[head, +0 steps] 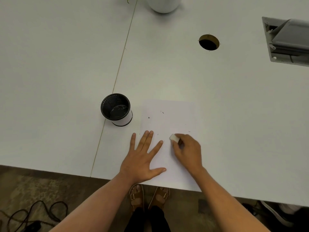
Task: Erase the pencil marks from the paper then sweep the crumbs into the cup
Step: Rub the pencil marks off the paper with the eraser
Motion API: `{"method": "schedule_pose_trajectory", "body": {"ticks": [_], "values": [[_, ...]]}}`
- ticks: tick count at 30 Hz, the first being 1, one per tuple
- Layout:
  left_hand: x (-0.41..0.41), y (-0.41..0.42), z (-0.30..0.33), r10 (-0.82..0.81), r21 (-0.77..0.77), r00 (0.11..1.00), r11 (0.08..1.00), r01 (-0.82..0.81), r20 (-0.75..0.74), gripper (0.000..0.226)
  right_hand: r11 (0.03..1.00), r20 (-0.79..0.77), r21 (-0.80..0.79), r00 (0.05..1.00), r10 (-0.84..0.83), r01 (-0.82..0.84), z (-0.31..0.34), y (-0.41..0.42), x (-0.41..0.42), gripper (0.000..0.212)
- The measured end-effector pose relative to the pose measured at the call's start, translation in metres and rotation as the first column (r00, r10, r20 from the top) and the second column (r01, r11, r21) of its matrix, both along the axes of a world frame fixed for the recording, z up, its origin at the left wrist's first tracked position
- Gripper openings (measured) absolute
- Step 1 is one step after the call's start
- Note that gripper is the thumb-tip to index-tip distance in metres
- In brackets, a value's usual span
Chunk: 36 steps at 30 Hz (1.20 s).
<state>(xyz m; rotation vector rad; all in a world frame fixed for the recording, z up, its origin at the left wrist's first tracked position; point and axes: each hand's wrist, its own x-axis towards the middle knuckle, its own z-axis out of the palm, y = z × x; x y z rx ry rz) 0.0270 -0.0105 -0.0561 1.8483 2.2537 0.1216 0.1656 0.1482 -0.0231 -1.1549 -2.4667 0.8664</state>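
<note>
The paper [168, 124] is lying on the white desk [234, 106] with its near edge at the desk's front lip, and the black mesh cup [116, 108] is standing upright just beside its far-left corner, apart from the sheet. The left hand [143, 158] is pressing flat on the paper's left side, fingers [145, 139] released and spread, grasping nothing. The right hand [189, 149] is pinching a small white eraser [174, 137] between thumb and fingertips, its tip meeting the sheet near the middle.

The rubbing step seems to be in hand. To do it well, the flat hand should be bearing down close to the eraser so the thin sheet is not buckling or creeping, and the strokes should be running short and away from that anchoring hand rather than toward it. Light pressure suits paper this flimsy.

A few dark specks [162, 112] are lying on the far half; whether they are crumbs or leftover pencil marks is too small to tell. Keeping them on the sheet, not scattered over the desk, should be making the later sweep toward the cup simpler.
</note>
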Motion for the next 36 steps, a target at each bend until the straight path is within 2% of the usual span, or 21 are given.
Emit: {"method": "schedule_pose_trajectory", "body": {"ticks": [5,13,18,20,23,26,32,36], "values": [[0.0,0.0,0.002,-0.005,-0.018,1.0,1.0,0.005,-0.003,0.095,0.99,0.032,0.007,0.989,-0.142,0.142,0.002,0.015,-0.007,0.02],[0.01,-0.01,0.006,0.067,0.068,0.997,0.996,-0.064,-0.039,0.083,0.985,0.032,-0.005,0.984,-0.175,0.175,0.001,0.013,-0.005,0.022],[0.024,-0.028,-0.002,0.119,0.064,0.992,0.991,-0.117,-0.027,0.081,0.975,0.012,-0.045,0.976,-0.219,0.219,0.009,0.006,-0.003,0.024],[0.024,-0.029,-0.004,0.123,0.066,0.992,0.99,-0.122,-0.023,0.081,0.98,-0.024,-0.076,0.982,-0.185,0.182,0.014,-0.014,-0.003,0.024],[0.025,-0.028,-0.004,0.088,0.079,0.996,0.993,-0.087,-0.01,0.08,0.986,0.018,-0.163,0.999,0.03,-0.027,0.016,-0.061,-0.002,0.028],[0.024,-0.029,-0.004,0.079,0.065,0.997,0.995,-0.078,-0.008,0.08,0.988,0.046,-0.118,0.993,0.107,-0.101,0.009,-0.074,-0.001,0.026],[0.025,-0.027,0.0,0.096,0.004,0.994,0.995,-0.096,-0.052,0.081,0.994,0.016,-0.043,0.995,-0.096,0.096,0.003,-0.008,-0.006,0.019],[0.024,-0.026,0.001,0.095,-0.03,0.994,0.995,-0.097,-0.06,0.081,0.986,0.017,-0.003,0.986,-0.168,0.169,0.008,0.002,-0.009,0.017]]}}
